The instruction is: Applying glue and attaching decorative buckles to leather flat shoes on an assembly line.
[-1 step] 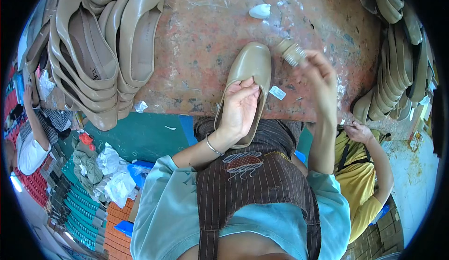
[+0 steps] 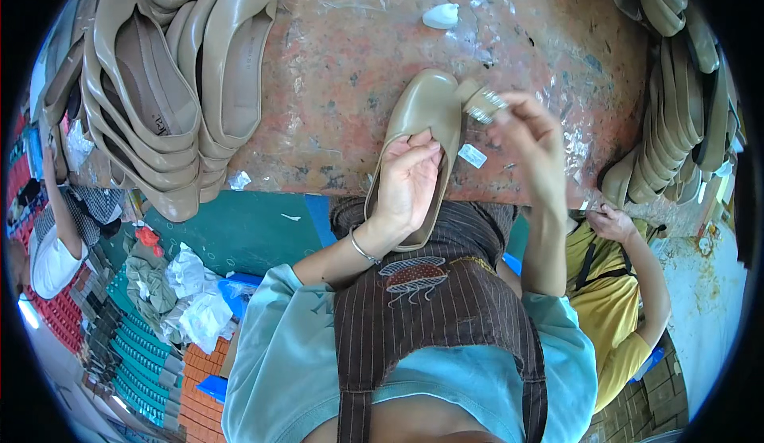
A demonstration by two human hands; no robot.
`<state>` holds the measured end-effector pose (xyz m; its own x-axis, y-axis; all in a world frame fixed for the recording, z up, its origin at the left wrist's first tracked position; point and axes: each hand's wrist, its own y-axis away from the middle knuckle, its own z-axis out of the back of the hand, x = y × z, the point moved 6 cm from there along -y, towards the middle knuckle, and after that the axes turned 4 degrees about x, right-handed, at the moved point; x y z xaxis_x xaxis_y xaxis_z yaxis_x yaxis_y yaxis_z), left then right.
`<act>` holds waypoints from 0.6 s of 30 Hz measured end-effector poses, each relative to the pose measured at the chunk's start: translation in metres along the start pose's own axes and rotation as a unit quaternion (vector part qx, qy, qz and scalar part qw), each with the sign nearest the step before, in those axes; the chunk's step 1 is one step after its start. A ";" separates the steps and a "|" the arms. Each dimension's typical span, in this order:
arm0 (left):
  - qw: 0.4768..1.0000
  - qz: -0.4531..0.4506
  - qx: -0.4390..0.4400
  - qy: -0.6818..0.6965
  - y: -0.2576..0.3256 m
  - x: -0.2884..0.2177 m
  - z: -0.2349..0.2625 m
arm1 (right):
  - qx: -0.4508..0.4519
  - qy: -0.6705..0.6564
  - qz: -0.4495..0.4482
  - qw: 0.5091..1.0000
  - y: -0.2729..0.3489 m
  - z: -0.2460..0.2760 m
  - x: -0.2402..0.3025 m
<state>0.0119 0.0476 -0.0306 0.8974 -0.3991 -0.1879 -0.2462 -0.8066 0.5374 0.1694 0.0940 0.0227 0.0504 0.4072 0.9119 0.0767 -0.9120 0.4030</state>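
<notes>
Two hands work at the near edge of the worn table [image 2: 334,117]: my left hand [image 2: 407,180] grips a tan shoe [image 2: 426,109], fingers tucked inside its opening, while my right hand [image 2: 532,139] pinches a beige, silver-trimmed strap [image 2: 482,104], now farther left, closer to the toe, than before.

Single wide fisheye view from head height, steeply downward at close range over the worktable [image 2: 334,85]
</notes>
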 end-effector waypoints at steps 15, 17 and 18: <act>0.999 -0.004 0.020 -0.043 -0.004 0.000 -0.016 | -0.018 0.099 0.028 0.995 -0.015 -0.031 -0.020; 0.999 -0.005 0.010 -0.048 -0.005 0.001 -0.015 | -0.023 0.100 0.031 0.994 -0.015 -0.031 -0.020; 0.999 -0.002 -0.005 -0.051 -0.005 0.002 -0.014 | -0.027 0.136 0.030 0.990 -0.015 -0.031 -0.019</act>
<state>0.0198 0.0572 -0.0228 0.8564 -0.4391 -0.2716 -0.2390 -0.8034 0.5453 0.1367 0.0989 0.0016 -0.2171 0.3310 0.9183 0.0282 -0.9382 0.3448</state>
